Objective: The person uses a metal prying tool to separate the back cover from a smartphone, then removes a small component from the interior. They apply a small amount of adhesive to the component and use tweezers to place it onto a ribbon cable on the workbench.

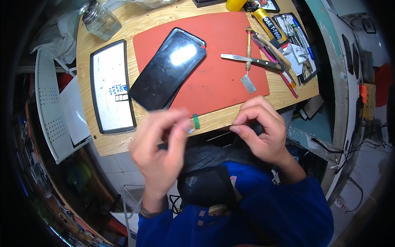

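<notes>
My left hand (158, 142), slightly blurred, is at the table's near edge with its thumb and forefinger closed. A small green strip (196, 121) with a clear bit beside it shows at those fingertips, seemingly pinched there. Farther right, just off the table edge, my right hand (263, 129) has thumb and forefinger pressed together; whatever may be between them is too small to make out. Beyond my left hand a black phone (166, 68) lies slanted on the red mat (222, 88), its glossy screen reflecting light. Another dark edge shows from under it.
A black-framed white board (111, 88) lies left of the phone, below a glass jar (101, 22) with a metal top. To the right, a spatula knife (253, 60) crosses a brass-handled blade (248, 51). Beside them are a yellow tube (269, 26) and a tool tray (302, 45).
</notes>
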### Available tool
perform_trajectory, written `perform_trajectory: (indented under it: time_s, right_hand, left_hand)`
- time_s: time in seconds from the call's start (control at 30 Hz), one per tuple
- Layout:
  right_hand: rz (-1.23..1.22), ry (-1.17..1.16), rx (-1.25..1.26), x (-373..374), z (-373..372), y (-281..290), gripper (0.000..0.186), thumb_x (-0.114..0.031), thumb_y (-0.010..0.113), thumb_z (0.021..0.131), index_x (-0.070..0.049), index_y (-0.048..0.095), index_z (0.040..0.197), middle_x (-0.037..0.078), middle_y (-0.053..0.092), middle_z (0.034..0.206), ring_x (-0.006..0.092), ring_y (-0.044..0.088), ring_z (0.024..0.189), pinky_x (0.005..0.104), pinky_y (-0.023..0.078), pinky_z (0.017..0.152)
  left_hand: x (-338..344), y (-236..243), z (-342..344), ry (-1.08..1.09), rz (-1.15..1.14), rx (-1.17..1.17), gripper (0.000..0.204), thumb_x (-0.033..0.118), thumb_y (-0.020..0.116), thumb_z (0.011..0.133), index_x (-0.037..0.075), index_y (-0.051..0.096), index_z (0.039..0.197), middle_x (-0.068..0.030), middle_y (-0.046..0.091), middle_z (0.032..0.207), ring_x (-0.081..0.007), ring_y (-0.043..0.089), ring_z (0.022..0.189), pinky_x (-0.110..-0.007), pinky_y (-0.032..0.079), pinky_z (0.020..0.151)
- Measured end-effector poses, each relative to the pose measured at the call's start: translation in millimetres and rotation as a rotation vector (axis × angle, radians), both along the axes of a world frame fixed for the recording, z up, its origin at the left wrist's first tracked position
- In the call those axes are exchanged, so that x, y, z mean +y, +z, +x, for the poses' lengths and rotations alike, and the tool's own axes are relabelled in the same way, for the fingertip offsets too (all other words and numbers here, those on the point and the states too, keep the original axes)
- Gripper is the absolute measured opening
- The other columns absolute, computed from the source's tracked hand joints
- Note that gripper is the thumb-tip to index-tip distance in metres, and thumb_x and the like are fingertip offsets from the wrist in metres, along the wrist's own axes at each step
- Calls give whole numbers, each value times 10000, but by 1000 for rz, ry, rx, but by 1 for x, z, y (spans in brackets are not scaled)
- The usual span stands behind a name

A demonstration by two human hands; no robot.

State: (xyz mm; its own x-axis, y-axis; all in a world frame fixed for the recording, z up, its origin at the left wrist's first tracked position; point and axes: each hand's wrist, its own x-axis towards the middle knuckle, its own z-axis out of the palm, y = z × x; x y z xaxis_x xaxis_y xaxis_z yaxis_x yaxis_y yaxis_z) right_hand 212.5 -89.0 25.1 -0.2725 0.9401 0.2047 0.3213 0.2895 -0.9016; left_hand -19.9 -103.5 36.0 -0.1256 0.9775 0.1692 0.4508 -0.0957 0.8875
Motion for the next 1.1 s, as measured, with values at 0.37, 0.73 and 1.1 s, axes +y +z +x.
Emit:
perform_trajectory:
  time_s: [0.37, 0.73, 1.1]
  right_hand:
    - [82, 18, 94, -9, -25, 4, 256, 77, 856, 800, -24, 769, 1019, 110, 631, 1002, 201, 685, 823, 315, 554, 690]
    - [68, 12, 167, -7, -22, 7, 250, 64, 853, 818, -1, 771, 1044, 125, 668, 1003, 204, 705, 829, 310, 571, 697]
    - [171, -15, 133, -7, -18, 7, 258, 51, 860, 814, 9, 775, 1054, 133, 708, 988, 217, 721, 835, 314, 586, 704]
  left_hand:
    - [-23, -13, 11, -245, -467, -842, 220, 91, 758, 1013, -72, 780, 1159, -164, 792, 983, -155, 738, 777, -219, 520, 608]
    - [-22, -9, 15, -233, -441, -876, 190, 85, 710, 1037, -67, 792, 1117, -157, 796, 913, -145, 747, 781, -215, 517, 612]
    - [-28, -6, 22, -196, -246, -714, 160, 7, 751, 994, -97, 777, 1112, -196, 792, 997, -195, 761, 815, -290, 603, 754]
